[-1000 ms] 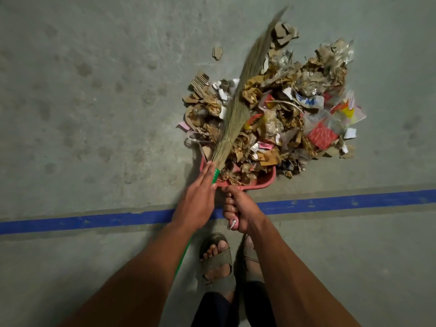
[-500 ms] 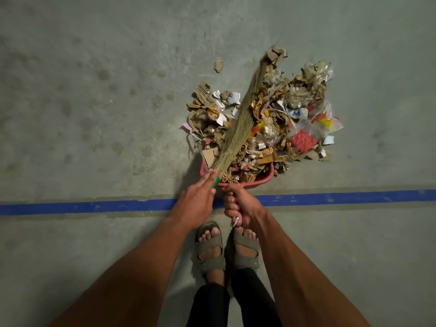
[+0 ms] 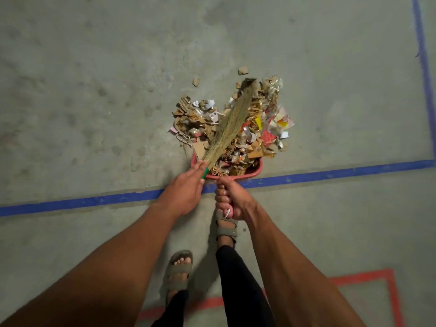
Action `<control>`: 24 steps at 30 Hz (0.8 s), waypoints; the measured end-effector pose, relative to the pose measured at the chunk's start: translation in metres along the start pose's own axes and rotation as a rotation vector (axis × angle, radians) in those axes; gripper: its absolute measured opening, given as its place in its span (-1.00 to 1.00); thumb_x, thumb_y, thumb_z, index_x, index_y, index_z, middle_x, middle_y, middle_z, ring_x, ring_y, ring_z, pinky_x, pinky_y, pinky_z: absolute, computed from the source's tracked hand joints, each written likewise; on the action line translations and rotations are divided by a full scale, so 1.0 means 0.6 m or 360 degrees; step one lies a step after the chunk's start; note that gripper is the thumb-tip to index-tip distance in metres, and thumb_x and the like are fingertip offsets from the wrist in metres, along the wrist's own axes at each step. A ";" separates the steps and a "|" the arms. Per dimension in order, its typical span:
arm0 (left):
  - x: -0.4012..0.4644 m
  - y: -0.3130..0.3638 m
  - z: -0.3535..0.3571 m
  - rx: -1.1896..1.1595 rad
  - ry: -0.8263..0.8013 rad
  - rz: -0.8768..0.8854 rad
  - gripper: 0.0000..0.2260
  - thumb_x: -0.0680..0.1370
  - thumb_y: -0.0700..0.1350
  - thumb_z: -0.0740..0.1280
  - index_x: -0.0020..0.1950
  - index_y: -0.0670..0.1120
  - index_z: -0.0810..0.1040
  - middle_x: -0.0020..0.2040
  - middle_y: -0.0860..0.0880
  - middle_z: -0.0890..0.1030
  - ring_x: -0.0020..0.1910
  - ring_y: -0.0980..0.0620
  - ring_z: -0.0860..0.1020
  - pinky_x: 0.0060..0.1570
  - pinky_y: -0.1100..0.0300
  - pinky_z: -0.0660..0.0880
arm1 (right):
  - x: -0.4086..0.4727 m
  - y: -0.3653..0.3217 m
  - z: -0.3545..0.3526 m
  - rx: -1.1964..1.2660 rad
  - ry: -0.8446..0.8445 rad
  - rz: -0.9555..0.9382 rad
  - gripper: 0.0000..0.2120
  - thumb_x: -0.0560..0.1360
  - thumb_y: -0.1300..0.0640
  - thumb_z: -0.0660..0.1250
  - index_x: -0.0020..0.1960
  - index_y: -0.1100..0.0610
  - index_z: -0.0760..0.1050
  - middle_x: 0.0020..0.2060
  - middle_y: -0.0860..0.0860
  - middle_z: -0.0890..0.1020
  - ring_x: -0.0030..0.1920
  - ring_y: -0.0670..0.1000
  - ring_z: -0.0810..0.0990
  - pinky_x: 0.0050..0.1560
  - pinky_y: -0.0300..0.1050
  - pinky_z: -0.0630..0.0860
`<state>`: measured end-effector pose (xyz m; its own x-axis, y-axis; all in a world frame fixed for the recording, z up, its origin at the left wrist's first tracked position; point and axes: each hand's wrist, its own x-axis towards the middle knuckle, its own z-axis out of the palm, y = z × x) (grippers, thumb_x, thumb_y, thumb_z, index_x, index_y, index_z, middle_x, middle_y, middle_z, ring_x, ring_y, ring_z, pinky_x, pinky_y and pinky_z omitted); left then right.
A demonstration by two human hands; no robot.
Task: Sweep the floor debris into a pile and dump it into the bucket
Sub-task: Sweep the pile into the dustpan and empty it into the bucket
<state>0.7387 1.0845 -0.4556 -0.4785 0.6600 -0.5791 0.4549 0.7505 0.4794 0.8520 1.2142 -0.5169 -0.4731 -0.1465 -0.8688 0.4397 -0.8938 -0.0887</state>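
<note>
A pile of debris (image 3: 257,128), torn cardboard, paper and wrappers, lies on the concrete floor and spills into a red dustpan (image 3: 256,170) at its near edge. A straw broom (image 3: 232,122) with a green handle end lies across the pile, tip pointing away. My left hand (image 3: 186,192) is shut on the broom just below the bristles. The dustpan's handle is gripped in my right hand (image 3: 232,200). Two loose cardboard bits (image 3: 243,70) sit just beyond the pile. No bucket is in sight.
A blue tape line (image 3: 82,201) crosses the floor just behind the dustpan, and another (image 3: 424,67) runs up the right side. A red tape rectangle (image 3: 365,278) marks the floor near my sandalled feet (image 3: 178,271).
The broom has drawn back toward me, pulling debris into a tighter pile against the dustpan. I have stepped back, my left foot trailing, so more floor and the red tape show.
</note>
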 end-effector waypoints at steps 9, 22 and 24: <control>-0.131 0.051 -0.018 0.0215 -0.0095 0.0264 -0.49 0.73 -0.06 0.16 0.68 0.08 0.14 0.67 0.06 0.17 0.55 -0.11 0.36 0.48 -0.09 0.34 | -0.144 0.112 0.003 0.0237 -0.0026 -0.0175 -0.55 0.66 0.13 0.21 -0.42 0.00 0.41 -0.52 -0.12 0.19 -0.61 -0.15 0.11 -0.66 -0.29 0.08; -0.329 0.191 -0.003 0.0544 -0.0255 0.0768 -0.47 0.71 -0.05 0.19 0.68 0.05 0.14 0.66 0.03 0.21 0.47 -0.14 0.44 0.41 -0.11 0.43 | -0.405 0.284 -0.032 0.0591 0.0086 -0.0510 -0.56 0.67 0.14 0.20 -0.39 0.01 0.30 -0.56 -0.11 0.21 -0.62 -0.14 0.13 -0.63 -0.28 0.06; -0.353 0.226 0.018 0.0599 -0.0299 0.0853 -0.47 0.72 -0.04 0.18 0.68 0.05 0.13 0.67 0.04 0.20 0.46 -0.16 0.45 0.37 -0.14 0.46 | -0.443 0.312 -0.060 0.0668 0.0113 -0.0560 -0.54 0.67 0.14 0.20 -0.41 0.00 0.31 -0.57 -0.11 0.21 -0.63 -0.14 0.13 -0.65 -0.29 0.07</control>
<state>0.9099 1.0461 -0.2747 0.0090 0.8948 -0.4463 0.8392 0.2359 0.4899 1.0875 1.1014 -0.3200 -0.4776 0.2073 -0.8538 -0.0846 -0.9781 -0.1902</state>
